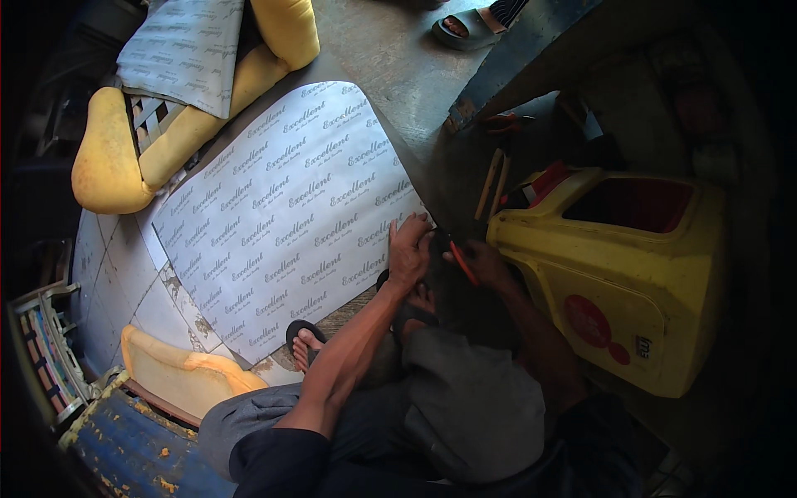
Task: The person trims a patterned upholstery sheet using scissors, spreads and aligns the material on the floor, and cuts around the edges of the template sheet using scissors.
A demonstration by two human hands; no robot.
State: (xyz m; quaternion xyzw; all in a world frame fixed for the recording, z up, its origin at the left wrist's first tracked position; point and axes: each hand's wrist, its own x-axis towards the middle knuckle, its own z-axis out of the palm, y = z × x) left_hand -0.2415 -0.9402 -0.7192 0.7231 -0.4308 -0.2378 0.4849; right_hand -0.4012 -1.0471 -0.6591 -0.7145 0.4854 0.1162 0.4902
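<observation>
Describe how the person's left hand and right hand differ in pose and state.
The left hand lies at the right edge of the white printed sheet; the right hand holds red-handled scissors. The left hand is better lit; the right hand is in shadow. Both are bare.

The left forearm (353, 344) extends forward and to the right; the left hand (409, 251) is back upward, fingers forward and slightly bent. The right forearm (535, 324) angles forward and leftward, the right hand (488, 264) near the left, fingers curled.
</observation>
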